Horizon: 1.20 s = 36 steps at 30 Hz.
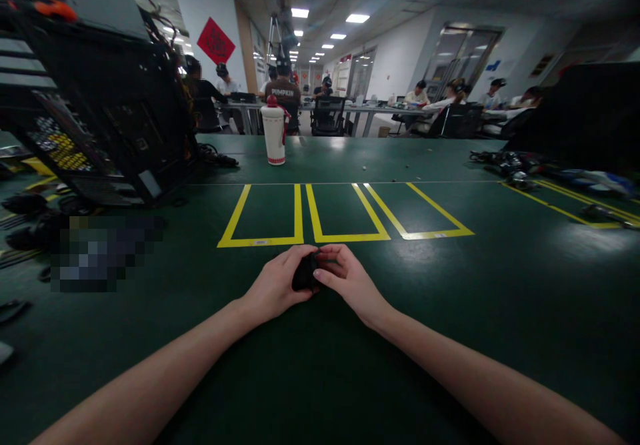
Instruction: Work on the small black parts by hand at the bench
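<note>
Between my hands, just in front of the yellow tape frames, is a small black object (304,274), too dark for its kind to be made out. My left hand (280,278) is closed round its left side, thumb toward me and fingers over the far side. From the right, my right hand (347,278) meets it with bent fingers and the thumb at its edge. Part of the object is hidden by the fingers. Beneath both hands lies the dark green table (320,378).
Yellow tape (350,237) marks three open-topped boxes on the table. A white tumbler (274,135) with a red lid stands behind them. At left is a black computer case (125,125) with cables; dark gear and cables (515,165) lie at right. People (283,91) sit further back.
</note>
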Available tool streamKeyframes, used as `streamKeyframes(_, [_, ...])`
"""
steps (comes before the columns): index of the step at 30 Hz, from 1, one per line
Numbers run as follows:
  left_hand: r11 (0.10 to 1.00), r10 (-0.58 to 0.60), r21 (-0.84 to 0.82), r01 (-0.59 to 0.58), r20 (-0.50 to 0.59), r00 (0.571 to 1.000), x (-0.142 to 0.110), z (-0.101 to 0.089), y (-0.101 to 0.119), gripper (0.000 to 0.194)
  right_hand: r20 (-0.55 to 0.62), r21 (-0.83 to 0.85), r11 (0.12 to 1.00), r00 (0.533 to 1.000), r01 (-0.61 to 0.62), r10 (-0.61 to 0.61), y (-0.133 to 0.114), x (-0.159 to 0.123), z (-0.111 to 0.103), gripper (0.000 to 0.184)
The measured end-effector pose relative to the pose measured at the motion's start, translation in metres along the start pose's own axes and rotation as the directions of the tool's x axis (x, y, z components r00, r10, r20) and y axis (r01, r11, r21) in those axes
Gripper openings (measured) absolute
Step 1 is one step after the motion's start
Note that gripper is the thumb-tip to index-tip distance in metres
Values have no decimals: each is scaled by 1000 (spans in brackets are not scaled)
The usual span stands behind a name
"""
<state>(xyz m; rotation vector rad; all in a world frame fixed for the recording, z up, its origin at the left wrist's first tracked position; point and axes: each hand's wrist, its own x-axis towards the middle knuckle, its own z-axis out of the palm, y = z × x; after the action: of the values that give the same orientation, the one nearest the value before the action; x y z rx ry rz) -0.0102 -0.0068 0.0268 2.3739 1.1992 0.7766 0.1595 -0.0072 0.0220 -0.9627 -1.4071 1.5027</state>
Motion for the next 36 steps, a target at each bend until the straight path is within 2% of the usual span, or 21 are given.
streamKeyframes(5, [1000,-8,-15,8,20,1000,-1,-3,1,58,86,-63,996,993,-69,75,-3,0,-4,37])
streamKeyframes(9, [1000,-17,-14,17,11,1000,-2,-3,0,58,150,-41,998,987,-57,63,-3,-1,-5,38])
streamKeyframes(14, [1000,-18,-1,18,4,1000,-1,0,-1,59,57,-51,998,998,-29,32,-3,0,-2,24])
streamKeyframes(22, [1000,-4,-6,4,2,1000,-1,1,-4,58,105,-1,999,993,-46,46,-7,-3,-1,38])
streamKeyframes(29, [1000,0,-12,0,-18,1000,0,4,-4,58,77,26,999,997,25,-27,-2,-1,2,18])
streamKeyframes(36, [1000,-2,-11,2,-18,1000,-1,2,-4,59,36,64,998,999,0,-3,-1,-4,4,35])
